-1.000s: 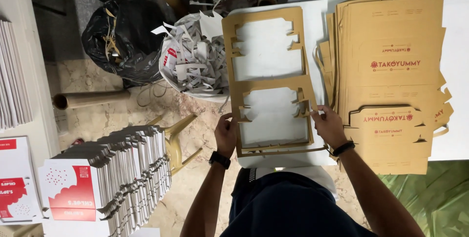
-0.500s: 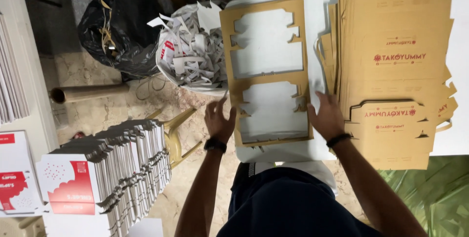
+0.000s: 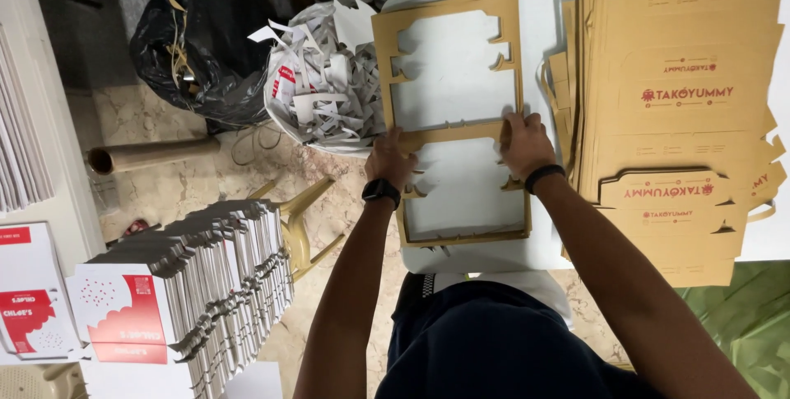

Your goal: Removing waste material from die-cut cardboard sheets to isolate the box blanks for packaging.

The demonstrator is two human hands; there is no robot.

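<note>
Die-cut cardboard waste frame [image 3: 451, 127] lay flat on the white bench [image 3: 539, 37]. Left hand [image 3: 389, 160] and right hand [image 3: 524, 146] each pinched its central crossbar at nine and three o'clock. Judged light, thin, floppy, tear-prone; the crossbar and outer rails looked the soundest holds.

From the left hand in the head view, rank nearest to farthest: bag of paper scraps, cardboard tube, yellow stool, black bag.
From the left hand:
1. Bag of paper scraps, just up-left.
2. Yellow stool, lower left.
3. Black bag, upper left.
4. Cardboard tube, far left.
</note>
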